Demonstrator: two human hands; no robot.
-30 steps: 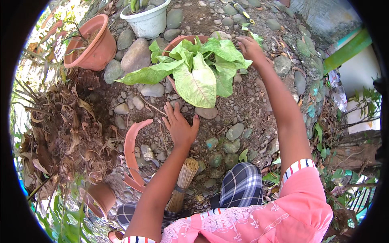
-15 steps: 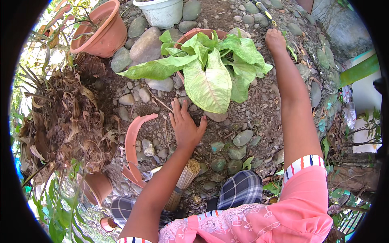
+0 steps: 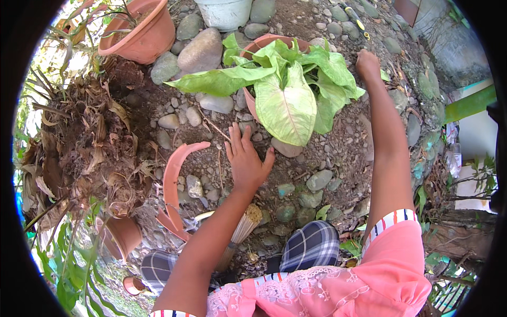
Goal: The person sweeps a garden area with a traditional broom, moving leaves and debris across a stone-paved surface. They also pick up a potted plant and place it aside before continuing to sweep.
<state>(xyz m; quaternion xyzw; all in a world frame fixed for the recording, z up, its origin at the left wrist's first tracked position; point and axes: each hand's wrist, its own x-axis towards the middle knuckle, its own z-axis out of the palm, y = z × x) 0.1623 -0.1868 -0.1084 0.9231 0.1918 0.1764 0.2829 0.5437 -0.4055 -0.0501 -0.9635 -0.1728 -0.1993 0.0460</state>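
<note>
Terracotta everywhere on this patch of bare ground; I'm looking down at dirt strewn with grey rounded stones (image 3: 202, 50) and gravel, outdoors, sunlit; no floor or table, just soil. Centre-far sits a terracotta pot (image 3: 266, 41) holding a plant with broad pale green leaves (image 3: 285, 100) that spill over its rim toward me. Left hand (image 3: 245, 161) lies flat on the gravel just near of the pot, fingers spread apart, gripping nothing; fingertips close to the lowest leaf, not clearly touching it. Right hand (image 3: 368, 64) is far right, beside the plant's right leaves, knuckles curled toward the ground; I cannot tell whether it closes on anything. Left of the left hand lies a curved broken pot shard (image 3: 173, 182) on the dirt, another shard piece near its near end; further left a heap of dry brown roots and dead leaves (image 3: 84, 148). Far left stands an empty-looking terracotta pot (image 3: 142, 31), tilted; a white pot (image 3: 224, 13) just right of it at the far edge. Near, under the left forearm, a bundle of straw broom bristles (image 3: 243, 227); a small terracotta pot (image 3: 124, 235) lies near-left among green blades. Plaid cloth and pink sleeve fill the near edge; a green pole (image 3: 467, 103) crosses at right.
</note>
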